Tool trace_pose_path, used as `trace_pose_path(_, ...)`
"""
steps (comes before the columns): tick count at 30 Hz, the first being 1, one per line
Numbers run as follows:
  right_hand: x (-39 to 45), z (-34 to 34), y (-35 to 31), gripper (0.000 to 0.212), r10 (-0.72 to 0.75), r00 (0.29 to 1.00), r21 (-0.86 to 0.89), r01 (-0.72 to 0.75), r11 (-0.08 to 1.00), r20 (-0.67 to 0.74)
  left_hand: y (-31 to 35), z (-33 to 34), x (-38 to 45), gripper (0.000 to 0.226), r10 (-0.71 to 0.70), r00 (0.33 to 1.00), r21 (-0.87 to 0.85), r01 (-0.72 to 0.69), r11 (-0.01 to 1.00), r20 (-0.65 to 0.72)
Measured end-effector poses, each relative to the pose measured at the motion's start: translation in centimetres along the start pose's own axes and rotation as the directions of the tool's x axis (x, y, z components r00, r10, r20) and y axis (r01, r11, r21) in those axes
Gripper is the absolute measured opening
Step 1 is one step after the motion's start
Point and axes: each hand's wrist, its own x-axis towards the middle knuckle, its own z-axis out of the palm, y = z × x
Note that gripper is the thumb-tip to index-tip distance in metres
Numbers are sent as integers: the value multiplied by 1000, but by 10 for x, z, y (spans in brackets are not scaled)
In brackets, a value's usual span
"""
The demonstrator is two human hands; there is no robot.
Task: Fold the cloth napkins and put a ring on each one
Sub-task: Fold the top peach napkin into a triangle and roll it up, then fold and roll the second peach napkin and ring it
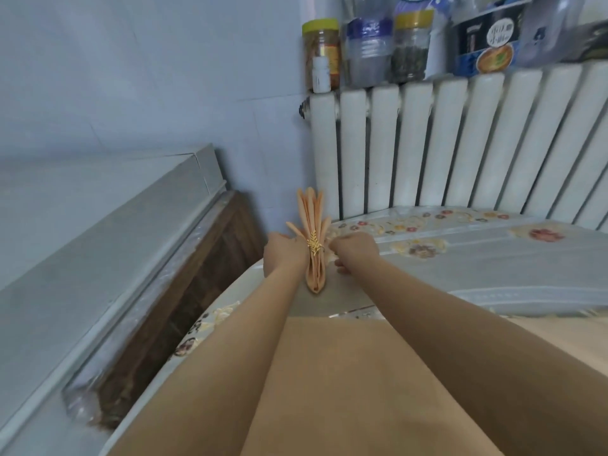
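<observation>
Napkin (314, 251) — pleated, peach — lies at the table's (493, 258) far left corner, long axis running away from the person, fan end toward the radiator (460, 143). Gold ring (315, 245) sits round its middle. Left hand (283, 255) curled against the napkin's left side at the ring, seemingly gripping it; right hand (353, 251) clenched just right of it — whether it pinches cloth, cannot tell. Both hands equally near. A second cloth (345, 373) lies flat at the near edge, likely next to fold.
</observation>
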Motion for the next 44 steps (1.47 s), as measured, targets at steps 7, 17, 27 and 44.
trace_pose_path(7, -107, -52, -13, 20, -126, 992, -176, 126, 976, 7, 7, -58, -102, 28, 108, 976, 102, -129, 986, 190)
trace_pose_path(17, -298, -115, 33, 23, -271, 959, -347, 283, 894, 83, -36, -116, -293, 19, 199, 924, 167, -264, 950, 328)
trace_pose_path(27, -444, -189, 143, 19, -270, 926, -623, 378, 685, 264, -119, -162, -427, 36, 129, 789, 368, -416, 832, 600)
trace_pose_path(44, -495, -241, 197, 24, -271, 922, -686, 387, 616, 277, -145, -169, -458, 25, 211, 794, 376, -481, 792, 570)
